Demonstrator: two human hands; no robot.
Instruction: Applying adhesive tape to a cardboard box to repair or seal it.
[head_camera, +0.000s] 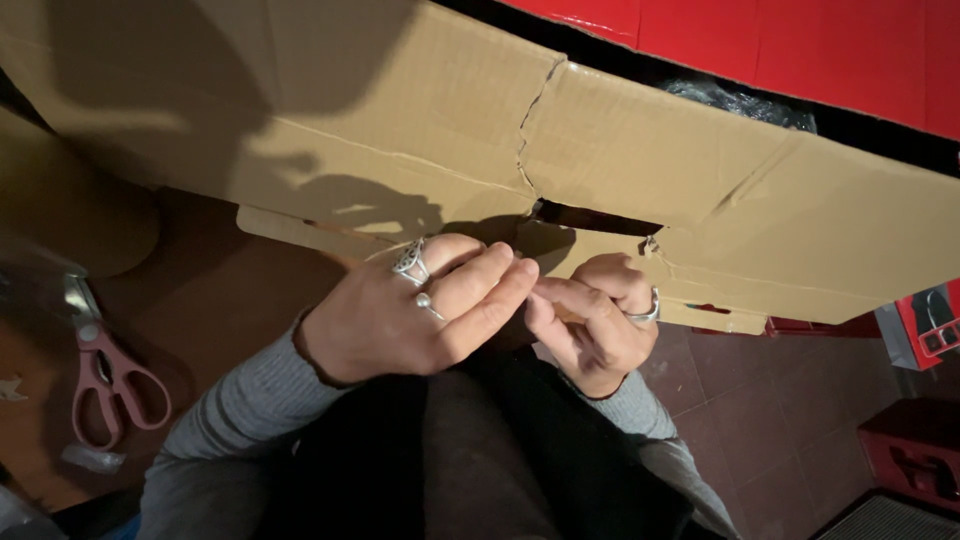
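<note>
Honestly, whatever sits between my fingertips is too small and too shadowed to make out; my left hand (405, 315) and my right hand (592, 325) meet in front of me, thumbs and forefingers pinched together, and I cannot tell whether they nip a scrap of the cardboard or only each other. Both are closed in a pinch, just below the lower edge of the big brown cardboard box (620, 150), which stretches across the whole view and is cut off left and right. The box has one ragged tear running down its middle crease, and a dark gap opens under it, right above my knuckles. A narrower cardboard flap (300, 232) pokes out beneath the box, partly covered by my hands. Behind the box runs a red panel (800, 45), its top out of view, and something crinkly and clear shows in the dark strip between them, hard to read. I count three rings: two on my left hand, one on my right. One pair of pink scissors (105, 385) lies on the left, its blades lost under a blurred clear wrapper. Two red crates (915, 455) sit on the tiled floor at the right, both cropped by the edge.
</note>
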